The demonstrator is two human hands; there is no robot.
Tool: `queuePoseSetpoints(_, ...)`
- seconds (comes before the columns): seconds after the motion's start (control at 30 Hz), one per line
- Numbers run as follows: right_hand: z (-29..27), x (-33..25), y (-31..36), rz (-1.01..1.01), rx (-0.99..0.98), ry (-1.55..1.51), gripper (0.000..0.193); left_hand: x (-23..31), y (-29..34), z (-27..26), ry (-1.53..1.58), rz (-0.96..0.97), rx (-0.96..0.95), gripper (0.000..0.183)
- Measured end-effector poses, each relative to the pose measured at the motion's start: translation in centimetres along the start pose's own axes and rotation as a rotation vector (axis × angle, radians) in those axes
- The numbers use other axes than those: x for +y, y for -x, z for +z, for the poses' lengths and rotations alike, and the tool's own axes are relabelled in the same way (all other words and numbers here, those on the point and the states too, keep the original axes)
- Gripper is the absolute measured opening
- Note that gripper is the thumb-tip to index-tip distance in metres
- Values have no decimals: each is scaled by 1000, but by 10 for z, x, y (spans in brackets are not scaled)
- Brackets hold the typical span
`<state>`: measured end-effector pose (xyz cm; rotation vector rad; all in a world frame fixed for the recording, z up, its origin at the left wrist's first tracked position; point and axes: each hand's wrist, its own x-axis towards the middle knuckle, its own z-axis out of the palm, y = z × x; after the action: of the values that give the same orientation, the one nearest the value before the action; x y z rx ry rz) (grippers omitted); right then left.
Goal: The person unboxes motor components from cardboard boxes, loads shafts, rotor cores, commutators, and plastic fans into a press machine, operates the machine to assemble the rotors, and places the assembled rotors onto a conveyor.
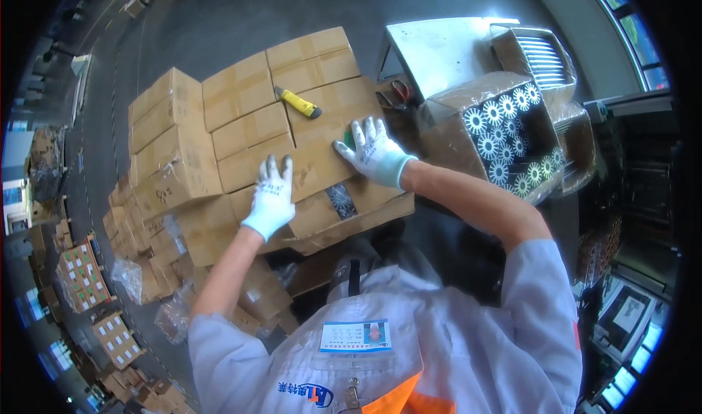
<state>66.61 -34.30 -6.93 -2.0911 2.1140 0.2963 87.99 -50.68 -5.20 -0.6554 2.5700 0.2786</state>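
Note:
Both my hands wear white gloves with grey-coated fingertips. My left hand [272,198] lies on the near part of a cardboard box [322,167], fingers stretched forward. To its right, my right hand [379,154] rests palm down on the same carton with fingers spread, beside a small green patch partly hidden by it. Neither hand holds anything. Between the near flaps a gap shows a dark, toothed metal part [341,200]. Beyond my hands a yellow utility knife [298,103] lies on the box tops.
More taped cartons [245,92] stand packed around this one. At right, an open box [475,154] holds several slotted round metal parts [499,171], near a metal table [446,45]. Scissors-like red-handled tools [400,90] lie between. Stacked boxes [139,231] and plastic wrap [127,279] are at left.

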Motion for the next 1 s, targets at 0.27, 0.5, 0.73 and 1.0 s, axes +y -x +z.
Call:
queuePoseSetpoints(0.27, -46, 28, -24, -152, -215, -50, 61, -23, -11, -14, 0, 106, -140, 103)
queuePoseSetpoints(0.5, -84, 48, -58, -183, -412, -257, 55, -35, -25, -30, 34, 176, -194, 99)
queuePoseSetpoints(0.73, -98, 53, -73, -79, -531, -368, 52, -36, -22, -18, 69, 155, -59, 87)
queuePoseSetpoints(1.0, -96, 51, -74, -120, -510, -358, 54, -26, -5, 27, 88, 24, 209, 87)
